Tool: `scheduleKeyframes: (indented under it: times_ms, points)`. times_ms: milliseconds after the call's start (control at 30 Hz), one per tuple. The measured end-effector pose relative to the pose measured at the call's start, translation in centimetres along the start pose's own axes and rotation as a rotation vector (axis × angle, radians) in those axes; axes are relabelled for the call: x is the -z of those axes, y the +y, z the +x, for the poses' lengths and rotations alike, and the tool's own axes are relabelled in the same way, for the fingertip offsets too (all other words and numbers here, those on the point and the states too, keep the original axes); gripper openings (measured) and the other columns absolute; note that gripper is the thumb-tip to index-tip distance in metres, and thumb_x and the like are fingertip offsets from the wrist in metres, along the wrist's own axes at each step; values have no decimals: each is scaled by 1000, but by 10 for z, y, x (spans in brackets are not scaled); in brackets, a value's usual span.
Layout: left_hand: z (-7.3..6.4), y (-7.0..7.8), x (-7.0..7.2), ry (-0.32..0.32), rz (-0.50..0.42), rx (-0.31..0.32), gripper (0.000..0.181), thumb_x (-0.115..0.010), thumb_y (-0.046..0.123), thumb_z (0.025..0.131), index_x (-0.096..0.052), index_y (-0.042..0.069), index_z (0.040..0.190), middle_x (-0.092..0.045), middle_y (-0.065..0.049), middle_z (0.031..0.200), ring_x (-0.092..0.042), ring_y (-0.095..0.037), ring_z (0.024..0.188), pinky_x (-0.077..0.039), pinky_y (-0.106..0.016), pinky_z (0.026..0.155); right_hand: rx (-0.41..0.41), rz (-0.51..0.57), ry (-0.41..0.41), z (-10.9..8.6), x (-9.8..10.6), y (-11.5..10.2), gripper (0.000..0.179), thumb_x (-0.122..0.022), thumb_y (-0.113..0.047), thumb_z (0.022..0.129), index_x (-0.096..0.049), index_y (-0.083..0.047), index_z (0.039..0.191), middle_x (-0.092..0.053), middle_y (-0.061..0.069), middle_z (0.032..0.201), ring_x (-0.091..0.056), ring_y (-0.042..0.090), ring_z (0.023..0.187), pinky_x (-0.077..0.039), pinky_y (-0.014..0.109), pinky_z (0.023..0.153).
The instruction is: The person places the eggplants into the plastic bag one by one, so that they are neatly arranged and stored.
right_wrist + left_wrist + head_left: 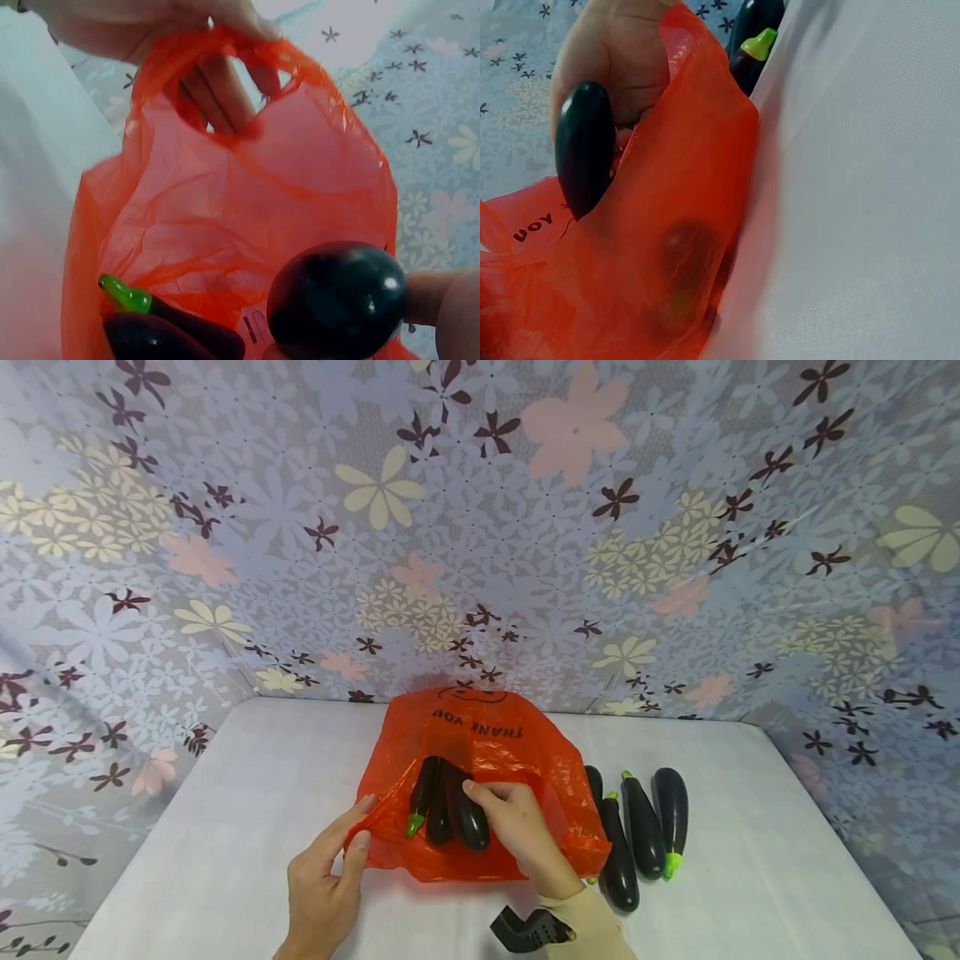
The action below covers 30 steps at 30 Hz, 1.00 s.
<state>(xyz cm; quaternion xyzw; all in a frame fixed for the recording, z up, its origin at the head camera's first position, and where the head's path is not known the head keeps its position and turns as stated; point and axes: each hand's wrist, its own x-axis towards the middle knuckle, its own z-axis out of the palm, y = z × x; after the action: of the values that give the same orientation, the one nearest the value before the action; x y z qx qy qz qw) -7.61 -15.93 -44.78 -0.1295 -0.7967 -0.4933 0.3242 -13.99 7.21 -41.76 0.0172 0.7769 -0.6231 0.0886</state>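
A red plastic bag [517,756] printed "THANK YOU" lies on the table with its mouth toward me. My left hand [326,877] grips its left edge; in the right wrist view the fingers [225,90] pass through the handle loop. At the mouth, my right hand [521,827] holds a dark eggplant [467,810] between thumb and fingers. Beside it inside the bag are an eggplant with a green stem [424,795] and another eggplant [438,822]. The left wrist view shows the held eggplant [585,150] above the bag's rim. How far the bag's contents extend is hidden.
Several more eggplants [643,827] lie on the white tablecloth [757,852], right of the bag. One is partly covered by the bag's side. A flowered cloth wall [525,568] rises behind the table. A black wrist device [528,931] sits at my right sleeve.
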Motion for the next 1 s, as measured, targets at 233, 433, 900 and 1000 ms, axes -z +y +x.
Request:
scheduleKeyframes:
  times_ms: [233, 433, 900, 1000]
  points:
    - [0, 0, 0, 0, -1, 4, 36, -66, -11, 89, -70, -1, 124, -70, -13, 123, -63, -8, 119, -47, -17, 96, -45, 6, 21, 9, 0, 4, 39, -66, -36, 96, -68, -3, 75, -39, -1, 60, -47, 18, 73, -36, 28, 61]
    - [0, 1, 0, -7, 5, 25, 35, -66, -10, 90, -69, -1, 124, -70, -13, 123, -62, -6, 119, -47, -16, 96, -38, -13, 56, 14, -1, 9, 38, -68, -36, 95, -67, -5, 73, -38, -2, 59, -45, 17, 68, -35, 27, 60]
    - [-1, 1, 0, -12, 24, 35, 35, -66, -9, 91, -69, 0, 125, -71, -12, 123, -63, -6, 119, -46, -15, 97, -20, -123, 100, 20, 0, 24, 33, -68, -31, 94, -74, -2, 80, -60, 0, 67, -53, 18, 72, -44, 29, 63]
    - [-1, 0, 0, -10, 23, 23, 36, -66, -9, 90, -69, 0, 125, -71, -12, 123, -63, -7, 119, -46, -16, 97, -1, -153, 113, 21, 0, 27, 32, -69, -30, 94, -73, -3, 78, -60, 1, 66, -53, 17, 71, -45, 29, 62]
